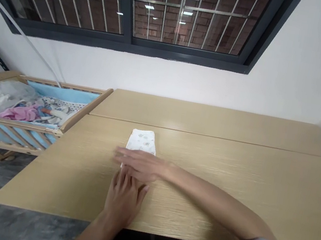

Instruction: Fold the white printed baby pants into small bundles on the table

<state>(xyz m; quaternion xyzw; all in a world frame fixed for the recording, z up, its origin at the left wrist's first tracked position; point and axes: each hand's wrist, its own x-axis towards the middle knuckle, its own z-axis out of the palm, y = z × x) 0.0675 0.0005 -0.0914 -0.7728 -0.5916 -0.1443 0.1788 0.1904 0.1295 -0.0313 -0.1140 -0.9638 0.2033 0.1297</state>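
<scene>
A small folded white cloth [142, 141] with a faint print lies on the wooden table, left of its middle. Across its near part lies my right hand [139, 164], flat with fingers stretched to the left and slightly blurred. My left hand [124, 196] rests just below it, palm down with the fingers pointing away from me. Its fingertips meet the underside edge of my right hand, at the near end of the cloth. The near part of the cloth is hidden under the hands.
The pale wooden table [230, 182] has a seam across its far part. To the left stands a wooden cot [83, 110] with blue lining, holding a pink cloth [22, 112], other fabrics and a clear plastic bag [4, 92]. A barred window [184, 54] is in the wall behind.
</scene>
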